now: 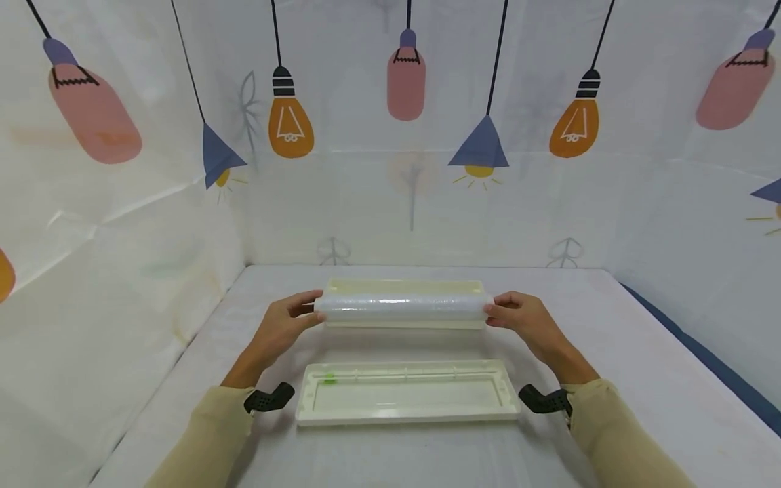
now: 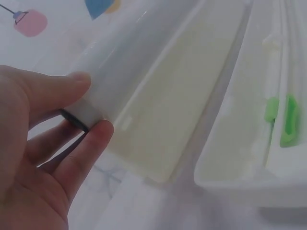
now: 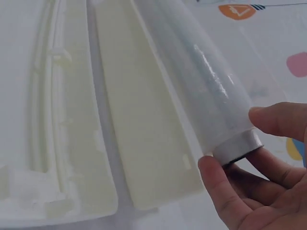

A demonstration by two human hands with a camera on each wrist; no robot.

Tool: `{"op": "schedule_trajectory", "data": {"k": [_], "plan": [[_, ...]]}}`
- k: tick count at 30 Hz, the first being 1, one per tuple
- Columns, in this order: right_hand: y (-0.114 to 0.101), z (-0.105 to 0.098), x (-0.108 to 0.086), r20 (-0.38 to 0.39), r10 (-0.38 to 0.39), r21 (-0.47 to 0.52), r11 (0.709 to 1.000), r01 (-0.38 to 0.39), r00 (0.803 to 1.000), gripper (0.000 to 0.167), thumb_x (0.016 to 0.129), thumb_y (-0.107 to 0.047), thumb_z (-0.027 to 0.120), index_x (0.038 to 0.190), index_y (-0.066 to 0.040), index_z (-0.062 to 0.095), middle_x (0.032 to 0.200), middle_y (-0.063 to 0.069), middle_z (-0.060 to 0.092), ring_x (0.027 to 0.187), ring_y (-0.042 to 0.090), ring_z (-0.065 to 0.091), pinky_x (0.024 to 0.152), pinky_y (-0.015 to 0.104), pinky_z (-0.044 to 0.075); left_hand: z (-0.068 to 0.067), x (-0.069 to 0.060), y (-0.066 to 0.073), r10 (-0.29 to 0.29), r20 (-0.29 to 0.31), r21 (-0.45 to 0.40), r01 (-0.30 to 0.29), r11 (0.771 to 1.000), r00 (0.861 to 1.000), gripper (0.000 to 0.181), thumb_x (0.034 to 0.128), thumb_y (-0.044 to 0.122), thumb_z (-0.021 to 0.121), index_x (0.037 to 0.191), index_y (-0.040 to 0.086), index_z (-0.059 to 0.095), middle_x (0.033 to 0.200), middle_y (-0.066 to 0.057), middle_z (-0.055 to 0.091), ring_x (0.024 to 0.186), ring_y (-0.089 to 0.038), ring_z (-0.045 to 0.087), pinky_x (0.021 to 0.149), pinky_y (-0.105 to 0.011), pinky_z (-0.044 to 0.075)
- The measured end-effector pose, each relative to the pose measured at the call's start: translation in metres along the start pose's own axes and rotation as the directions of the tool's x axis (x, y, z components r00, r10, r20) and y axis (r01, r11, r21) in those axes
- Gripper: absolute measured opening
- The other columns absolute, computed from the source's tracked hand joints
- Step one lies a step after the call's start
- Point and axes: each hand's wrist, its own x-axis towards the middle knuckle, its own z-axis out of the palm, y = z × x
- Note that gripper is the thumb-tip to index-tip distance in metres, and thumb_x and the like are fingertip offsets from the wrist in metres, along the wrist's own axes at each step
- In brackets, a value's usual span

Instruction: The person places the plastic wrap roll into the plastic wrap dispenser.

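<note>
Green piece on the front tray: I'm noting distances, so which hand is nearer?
Left: the left hand is beyond and left of the green piece; the right hand is beyond and far to its right.

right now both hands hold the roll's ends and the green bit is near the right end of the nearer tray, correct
No: the green bit is near the left end of the nearer tray, as the head view shows. Left hand and right hand hold the ends of the roll.
</note>
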Motion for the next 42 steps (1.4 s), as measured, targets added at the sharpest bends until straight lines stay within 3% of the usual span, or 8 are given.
{"op": "schedule_trajectory", "data": {"k": [5, 11, 17, 25, 30, 34, 37, 42], "plan": [[-0.004, 0.003, 0.007, -0.028, -0.001, 0.028, 1.0, 0.002, 1.0, 0.049, 0.095, -0.023, 0.073, 0.121, 0.015, 0.055, 0.113, 0.02, 0.063, 0.094, 0.022, 0.068, 0.092, 0.037, 0.054, 0.001, 0.005, 0.001, 0.0, -0.01, 0.002, 0.0, 1.0, 1.0, 0.059, 0.0916, 0.026, 0.076, 0.143, 0.006, 0.056, 0.135, -0.013, 0.061, 0.124, -0.03, 0.058, 0.1, -0.048, 0.048], [-0.005, 0.002, 0.013, -0.034, -0.014, 0.049, 0.999, 0.015, 0.999, 0.053, 0.095, -0.023, 0.072, 0.124, 0.017, 0.052, 0.116, 0.022, 0.06, 0.093, 0.018, 0.068, 0.089, 0.029, 0.055, 0.001, 0.009, 0.005, -0.004, -0.03, -0.011, 0.004, 1.0, 1.0, 0.057, 0.0931, 0.023, 0.075, 0.144, 0.006, 0.055, 0.138, -0.015, 0.059, 0.126, -0.031, 0.057, 0.103, -0.05, 0.045], [-0.001, 0.001, 0.017, -0.055, 0.012, 0.054, 0.999, -0.009, 0.998, 0.056, 0.095, -0.024, 0.073, 0.127, 0.015, 0.049, 0.117, 0.021, 0.06, 0.092, 0.017, 0.069, 0.093, 0.035, 0.054, 0.004, 0.016, 0.006, -0.036, -0.032, -0.049, 0.034, 0.998, 0.999, 0.059, 0.094, 0.02, 0.074, 0.146, 0.004, 0.051, 0.141, -0.016, 0.056, 0.129, -0.032, 0.054, 0.106, -0.05, 0.042], [-0.003, 0.003, 0.025, -0.098, -0.015, 0.17, 0.985, 0.032, 0.995, 0.065, 0.093, -0.013, 0.074, 0.139, 0.012, 0.037, 0.132, 0.029, 0.05, 0.094, 0.02, 0.068, 0.09, 0.034, 0.055, 0.004, 0.031, 0.006, -0.044, -0.029, -0.118, 0.04, 0.992, 0.999, 0.056, 0.0959, 0.011, 0.069, 0.147, 0.004, 0.049, 0.146, -0.015, 0.052, 0.134, -0.029, 0.05, 0.109, -0.046, 0.04], [-0.004, 0.0, 0.03, -0.088, -0.029, 0.184, 0.982, 0.045, 0.996, 0.066, 0.094, -0.009, 0.072, 0.147, 0.009, 0.037, 0.139, 0.034, 0.047, 0.103, 0.02, 0.066, 0.089, 0.034, 0.056, 0.007, 0.038, 0.003, -0.098, -0.026, -0.166, 0.093, 0.982, 0.995, 0.058, 0.0958, 0.009, 0.069, 0.149, 0.002, 0.047, 0.147, -0.016, 0.051, 0.135, -0.029, 0.048, 0.11, -0.044, 0.039], [-0.002, 0.003, 0.034, -0.087, -0.008, 0.173, 0.985, 0.023, 0.996, 0.062, 0.094, -0.009, 0.071, 0.147, 0.006, 0.042, 0.142, 0.032, 0.046, 0.113, 0.03, 0.062, 0.088, 0.031, 0.056, 0.008, 0.037, 0.0, -0.149, -0.025, -0.207, 0.14, 0.968, 0.989, 0.06, 0.0964, 0.009, 0.068, 0.15, 0.001, 0.043, 0.149, -0.019, 0.047, 0.137, -0.032, 0.046, 0.111, -0.043, 0.038], [-0.001, 0.004, 0.038, -0.098, 0.018, 0.189, 0.982, 0.001, 0.995, 0.059, 0.095, -0.009, 0.071, 0.146, 0.006, 0.045, 0.142, 0.03, 0.047, 0.112, 0.033, 0.063, 0.086, 0.028, 0.056, 0.008, 0.038, 0.001, -0.158, -0.028, -0.217, 0.148, 0.965, 0.987, 0.06, 0.0969, 0.009, 0.067, 0.151, 0.001, 0.043, 0.149, -0.022, 0.046, 0.137, -0.033, 0.046, 0.111, -0.044, 0.037], [-0.001, 0.006, 0.042, -0.089, 0.045, 0.223, 0.974, -0.024, 0.995, 0.06, 0.096, -0.007, 0.069, 0.146, 0.009, 0.042, 0.142, 0.032, 0.046, 0.1, 0.02, 0.067, 0.088, 0.029, 0.055, 0.004, 0.042, 0.003, -0.146, -0.047, -0.195, 0.134, 0.972, 0.988, 0.058, 0.0965, 0.008, 0.067, 0.149, 0.001, 0.045, 0.145, -0.024, 0.049, 0.133, -0.033, 0.049, 0.111, -0.045, 0.038]]}}
